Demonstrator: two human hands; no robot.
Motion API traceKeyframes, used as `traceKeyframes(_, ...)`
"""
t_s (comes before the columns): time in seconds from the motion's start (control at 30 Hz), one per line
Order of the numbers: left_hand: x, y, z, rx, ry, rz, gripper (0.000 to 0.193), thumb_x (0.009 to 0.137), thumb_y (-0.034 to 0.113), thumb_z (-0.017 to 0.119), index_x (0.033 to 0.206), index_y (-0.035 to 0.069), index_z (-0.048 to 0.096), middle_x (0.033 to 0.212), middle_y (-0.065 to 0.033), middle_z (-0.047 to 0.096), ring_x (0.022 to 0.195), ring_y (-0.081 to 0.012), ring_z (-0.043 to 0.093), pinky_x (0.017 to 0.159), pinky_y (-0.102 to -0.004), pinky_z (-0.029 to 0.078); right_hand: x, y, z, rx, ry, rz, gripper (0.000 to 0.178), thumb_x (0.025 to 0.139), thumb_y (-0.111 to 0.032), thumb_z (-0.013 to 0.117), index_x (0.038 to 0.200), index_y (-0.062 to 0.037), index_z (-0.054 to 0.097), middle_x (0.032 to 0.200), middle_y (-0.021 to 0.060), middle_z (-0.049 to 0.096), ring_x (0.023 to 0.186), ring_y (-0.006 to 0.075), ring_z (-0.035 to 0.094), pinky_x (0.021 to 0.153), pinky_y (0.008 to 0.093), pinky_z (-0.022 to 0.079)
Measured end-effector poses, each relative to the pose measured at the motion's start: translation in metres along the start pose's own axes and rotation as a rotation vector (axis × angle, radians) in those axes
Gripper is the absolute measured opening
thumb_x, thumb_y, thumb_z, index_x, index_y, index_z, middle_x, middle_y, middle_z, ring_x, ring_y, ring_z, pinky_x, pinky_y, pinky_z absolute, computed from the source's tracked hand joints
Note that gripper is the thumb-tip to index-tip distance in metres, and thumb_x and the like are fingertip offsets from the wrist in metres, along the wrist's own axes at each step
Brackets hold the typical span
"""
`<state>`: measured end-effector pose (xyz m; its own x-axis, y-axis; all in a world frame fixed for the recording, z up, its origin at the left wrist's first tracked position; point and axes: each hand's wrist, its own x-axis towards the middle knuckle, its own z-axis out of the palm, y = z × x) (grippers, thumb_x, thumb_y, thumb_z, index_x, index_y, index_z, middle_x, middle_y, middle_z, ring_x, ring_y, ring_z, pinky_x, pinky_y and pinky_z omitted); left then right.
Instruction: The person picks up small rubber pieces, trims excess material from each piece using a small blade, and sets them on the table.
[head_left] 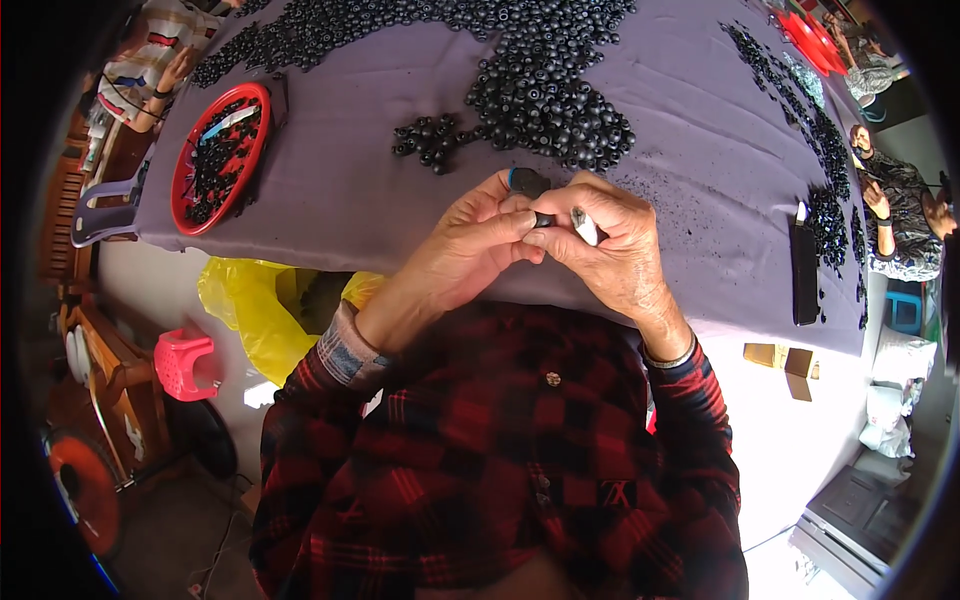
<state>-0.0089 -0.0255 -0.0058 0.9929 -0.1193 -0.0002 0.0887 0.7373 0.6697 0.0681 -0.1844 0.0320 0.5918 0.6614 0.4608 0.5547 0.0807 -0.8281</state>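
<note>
Close together over the table's near edge, both my hands meet around a small round black piece [544,220]. My left hand [470,240] pinches it between thumb and fingers. A dark cover with a blue edge [528,182] shows at one of the left fingertips. My right hand [625,245] is closed around a short white stick-like tool [584,227] with a greyish end; its working tip is hidden. Right thumb and fingers also press near the black piece. Just beyond the hands lies a big heap of similar round black pieces [545,100], many with a hole or ring on top.
A purple cloth [340,150] covers the table. On the left stands a red basin [262,150] with black scraps. Black bits [825,210] and a long dark bar [804,270] lie right. A yellow bag [240,300] hangs below the edge. Other people [905,215] sit around.
</note>
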Motion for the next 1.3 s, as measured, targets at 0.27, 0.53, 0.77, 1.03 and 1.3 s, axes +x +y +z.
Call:
traceKeyframes(0.27,-0.003,0.002,-0.004,-0.04,-0.029,-0.093,0.03,0.091,0.014,0.062,0.117,0.008,0.051,0.098,-0.0033,0.061,0.086,-0.0117,0.06,0.073,-0.0263,0.05,-0.001,-0.005,0.0,0.404,-0.067,0.262,0.008,0.081,0.002,0.071,0.085,0.0014,0.064,0.075,0.0039,0.06,0.069,0.0141,0.063,0.064,0.028,0.053)
traceKeyframes(0.53,0.0,0.004,-0.003,-0.025,0.006,-0.143,0.025,0.091,0.014,0.062,0.113,0.008,0.052,0.092,-0.0031,0.058,0.083,-0.0136,0.057,0.073,-0.0276,0.048,0.004,-0.006,-0.009,0.492,-0.085,0.393,0.01,0.09,-0.009,0.064,0.09,0.001,0.065,0.073,0.0023,0.061,0.069,0.0106,0.059,0.066,0.0252,0.05)
traceKeyframes(0.77,0.0,0.011,-0.001,-0.006,-0.031,0.015,0.022,0.092,0.012,0.06,0.112,0.009,0.052,0.094,-0.002,0.059,0.09,-0.0135,0.057,0.076,-0.0283,0.047,-0.005,-0.016,-0.019,-0.152,-0.049,0.181,0.032,0.09,-0.032,0.064,0.101,-0.0029,0.059,0.076,0.0018,0.053,0.07,0.0119,0.05,0.066,0.0263,0.044)
traceKeyframes(1.03,-0.002,0.01,0.001,-0.039,-0.005,0.077,0.023,0.092,0.012,0.06,0.113,0.009,0.052,0.097,-0.0012,0.06,0.09,-0.0106,0.057,0.078,-0.0275,0.047,-0.006,-0.011,-0.005,-0.412,-0.052,-0.079,0.02,0.081,-0.024,0.072,0.096,-0.0123,0.065,0.075,0.0029,0.055,0.061,0.0255,0.059,0.05,0.0366,0.048)
traceKeyframes(1.3,-0.001,0.009,0.003,-0.061,-0.007,0.032,0.02,0.093,0.007,0.055,0.113,0.007,0.05,0.094,-0.001,0.057,0.084,-0.0109,0.056,0.075,-0.0291,0.047,-0.004,-0.012,-0.009,-0.428,-0.087,-0.103,0.021,0.082,-0.02,0.073,0.097,-0.0064,0.066,0.073,0.0058,0.06,0.056,0.022,0.06,0.052,0.0309,0.048)
